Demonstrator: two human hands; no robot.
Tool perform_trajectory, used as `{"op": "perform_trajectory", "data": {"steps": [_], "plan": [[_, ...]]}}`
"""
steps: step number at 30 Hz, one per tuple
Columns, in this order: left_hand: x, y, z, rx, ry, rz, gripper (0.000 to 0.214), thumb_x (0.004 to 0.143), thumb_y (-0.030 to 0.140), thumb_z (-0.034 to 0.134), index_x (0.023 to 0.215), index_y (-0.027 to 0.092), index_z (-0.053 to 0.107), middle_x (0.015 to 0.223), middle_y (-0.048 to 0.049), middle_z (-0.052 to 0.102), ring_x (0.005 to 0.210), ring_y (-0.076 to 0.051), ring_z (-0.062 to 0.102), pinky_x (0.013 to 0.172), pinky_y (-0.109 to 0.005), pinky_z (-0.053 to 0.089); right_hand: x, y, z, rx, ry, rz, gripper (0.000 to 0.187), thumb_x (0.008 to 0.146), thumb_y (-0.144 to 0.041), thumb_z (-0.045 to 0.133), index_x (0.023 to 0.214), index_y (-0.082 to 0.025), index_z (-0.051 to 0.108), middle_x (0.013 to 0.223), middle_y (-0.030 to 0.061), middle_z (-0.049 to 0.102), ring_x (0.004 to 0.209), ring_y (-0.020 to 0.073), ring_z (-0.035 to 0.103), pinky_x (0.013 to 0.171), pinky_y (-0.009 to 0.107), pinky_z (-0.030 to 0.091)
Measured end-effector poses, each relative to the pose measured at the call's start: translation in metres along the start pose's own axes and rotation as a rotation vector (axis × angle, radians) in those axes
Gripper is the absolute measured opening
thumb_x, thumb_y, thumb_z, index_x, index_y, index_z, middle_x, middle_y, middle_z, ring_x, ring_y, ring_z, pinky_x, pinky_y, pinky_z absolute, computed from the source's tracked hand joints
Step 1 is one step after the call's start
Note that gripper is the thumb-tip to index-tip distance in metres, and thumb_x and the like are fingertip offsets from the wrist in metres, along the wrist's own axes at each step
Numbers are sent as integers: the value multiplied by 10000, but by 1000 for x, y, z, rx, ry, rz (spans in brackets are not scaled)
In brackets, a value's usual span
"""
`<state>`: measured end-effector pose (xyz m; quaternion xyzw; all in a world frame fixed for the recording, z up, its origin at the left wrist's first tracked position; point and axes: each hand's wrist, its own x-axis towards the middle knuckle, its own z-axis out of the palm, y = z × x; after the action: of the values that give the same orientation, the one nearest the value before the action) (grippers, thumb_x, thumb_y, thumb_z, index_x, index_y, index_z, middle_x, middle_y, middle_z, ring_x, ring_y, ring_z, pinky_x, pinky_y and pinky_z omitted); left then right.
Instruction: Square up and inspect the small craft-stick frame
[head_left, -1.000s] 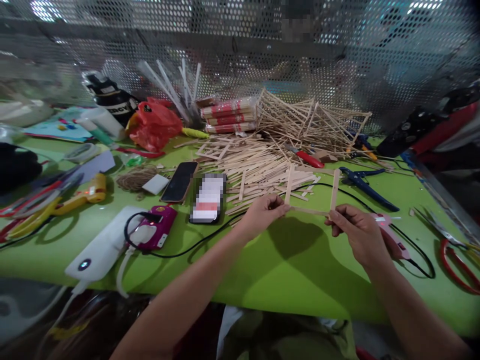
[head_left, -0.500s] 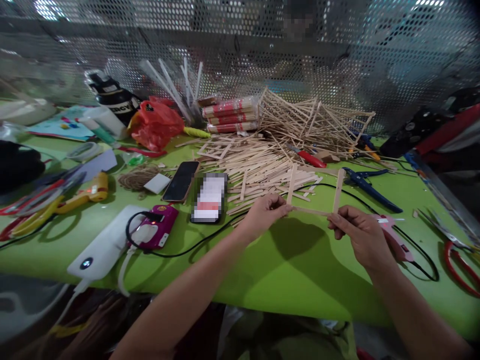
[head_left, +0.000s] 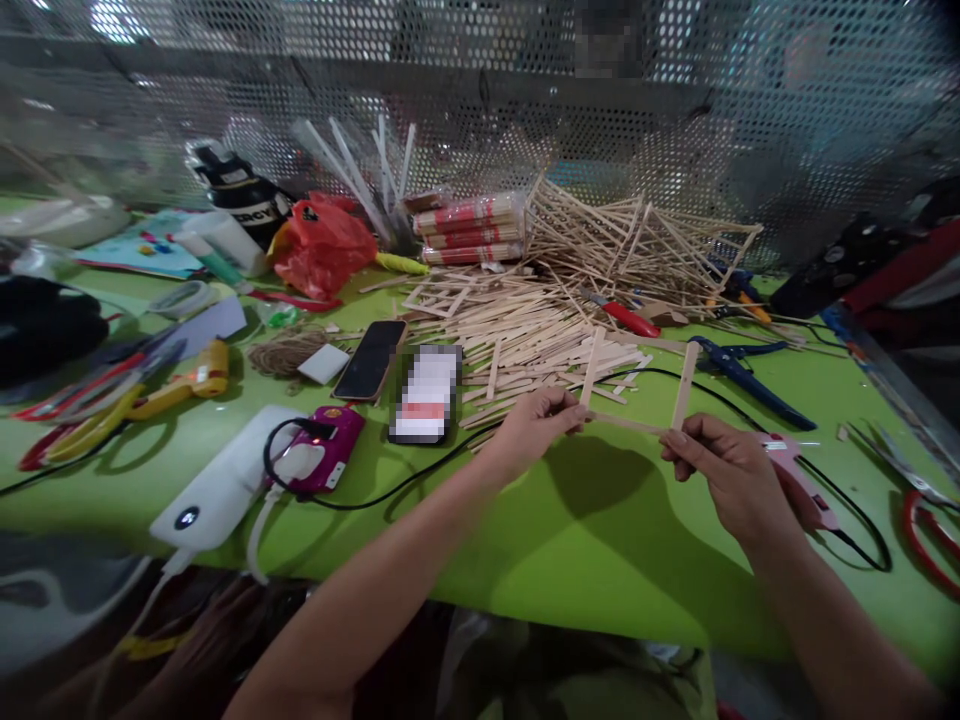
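Note:
A U-shaped frame of three thin wooden sticks [head_left: 628, 424] is held just above the green table [head_left: 600, 540]. My left hand [head_left: 536, 428] pinches its left corner, where one stick stands up. My right hand [head_left: 727, 475] pinches the right corner below the other upright stick. Behind the frame lies a large heap of loose wooden sticks [head_left: 540, 335]. A pink glue gun [head_left: 799, 485] lies on the table right beside my right hand.
Blue pliers [head_left: 742, 375], red-handled cutters [head_left: 626, 318] and red scissors [head_left: 926, 515] lie to the right. Two phones [head_left: 424, 395], a magenta device [head_left: 319, 462], a white power bank [head_left: 225, 490] and a yellow glue gun [head_left: 187, 385] sit left. A perforated metal screen [head_left: 480, 90] closes the back.
Both hands keep their pinch on the stick frame. The view has shifted slightly, so everything sits a little further right in the picture.

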<state>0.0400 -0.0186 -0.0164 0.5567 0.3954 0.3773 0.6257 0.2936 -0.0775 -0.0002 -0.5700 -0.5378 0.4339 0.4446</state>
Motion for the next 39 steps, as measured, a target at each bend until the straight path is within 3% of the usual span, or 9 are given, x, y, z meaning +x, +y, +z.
{"op": "perform_trajectory", "data": {"steps": [10, 39], "plan": [[0, 6, 1, -31, 3, -51, 178, 918, 289, 678, 801, 155, 672, 753, -16, 670, 721, -115, 592, 722, -252, 444, 0, -4, 1, 6, 4, -7, 477, 841, -676, 794, 758, -209, 742, 738, 43, 700, 569, 130, 575, 542, 246, 495], [1, 3, -1, 0, 15, 3, 349, 831, 509, 734, 801, 171, 650, 742, -11, 655, 694, -122, 571, 694, -268, 445, 0, 3, -3, -137, -31, -19, 510, 854, -707, 759, 770, -207, 704, 714, 30, 667, 580, 143, 563, 568, 277, 466]]}}
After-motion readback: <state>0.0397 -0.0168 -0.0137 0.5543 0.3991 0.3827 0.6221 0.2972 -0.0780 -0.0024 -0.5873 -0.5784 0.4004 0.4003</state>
